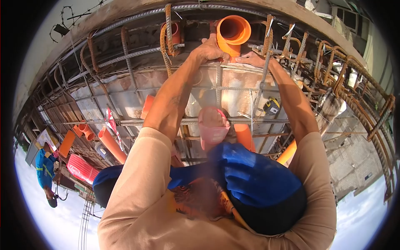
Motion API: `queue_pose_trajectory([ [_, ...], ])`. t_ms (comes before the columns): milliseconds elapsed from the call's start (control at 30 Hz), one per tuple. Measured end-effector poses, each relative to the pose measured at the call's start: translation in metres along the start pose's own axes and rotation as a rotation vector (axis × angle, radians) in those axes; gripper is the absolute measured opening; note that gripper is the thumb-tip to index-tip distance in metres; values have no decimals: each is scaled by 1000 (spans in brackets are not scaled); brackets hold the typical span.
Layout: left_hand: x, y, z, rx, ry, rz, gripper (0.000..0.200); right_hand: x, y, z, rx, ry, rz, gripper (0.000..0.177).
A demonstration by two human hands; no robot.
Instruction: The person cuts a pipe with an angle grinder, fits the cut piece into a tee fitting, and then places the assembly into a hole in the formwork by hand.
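An orange pipe fitting [234, 32] stands at the top centre among the steel bars, its round mouth facing me. My left hand [209, 51] is against its lower left side, the thumb reaching towards the base. On the right of the base, my right hand [251, 59] lies with its fingers stretched towards the fitting, partly behind a steel bar. Some fingers of my left hand are hidden behind the fitting. Another orange pipe end [175, 33] sits to the left, behind a rusty bent bar [162, 39].
Rebar [146, 53] crosses the work area, with rusty hooks at the right. Orange pipes [111, 145], a tape measure [271, 106] and a red-and-white wrapper [112, 125] lie below. A person in blue [45, 168] is at the far left.
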State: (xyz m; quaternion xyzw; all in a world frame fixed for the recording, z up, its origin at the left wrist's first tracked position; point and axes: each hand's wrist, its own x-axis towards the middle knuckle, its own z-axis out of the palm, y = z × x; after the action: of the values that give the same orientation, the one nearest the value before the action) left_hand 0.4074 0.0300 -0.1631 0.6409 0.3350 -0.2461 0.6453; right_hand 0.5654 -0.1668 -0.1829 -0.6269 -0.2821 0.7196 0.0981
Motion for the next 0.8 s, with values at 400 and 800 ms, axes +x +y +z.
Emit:
queue_pose_trajectory([
  [400,-2,3,9,448,167,2,113,10,14,-5,152,-57,-46,89],
  [800,-3,7,6,223,86,21,118,16,19,-3,102,-29,27,101],
])
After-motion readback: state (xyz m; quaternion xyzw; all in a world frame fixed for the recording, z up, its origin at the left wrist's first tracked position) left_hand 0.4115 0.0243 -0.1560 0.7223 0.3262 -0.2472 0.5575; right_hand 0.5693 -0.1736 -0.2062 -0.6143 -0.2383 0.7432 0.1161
